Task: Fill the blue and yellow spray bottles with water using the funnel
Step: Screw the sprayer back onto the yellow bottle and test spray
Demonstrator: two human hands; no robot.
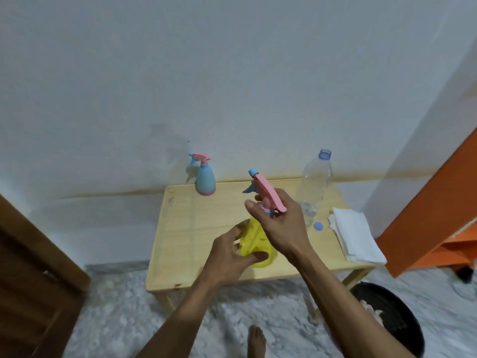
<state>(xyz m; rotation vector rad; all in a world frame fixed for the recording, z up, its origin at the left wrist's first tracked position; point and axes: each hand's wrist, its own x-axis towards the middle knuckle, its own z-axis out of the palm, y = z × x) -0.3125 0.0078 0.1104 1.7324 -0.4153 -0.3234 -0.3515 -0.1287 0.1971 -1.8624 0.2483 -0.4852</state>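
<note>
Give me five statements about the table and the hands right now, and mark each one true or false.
1. The left hand grips the body of the yellow spray bottle. True.
2. The right hand rests flat on the table. False: it is raised, wrapped around the pink spray head at the yellow bottle's neck.
3. The blue spray bottle stands upright at the table's back edge, untouched. True.
4. The clear plastic bottle has its cap screwed on. False: its mouth is open and a blue cap lies on the table beside it.
5. White paper napkins lie on the table's right side. True.
</note>
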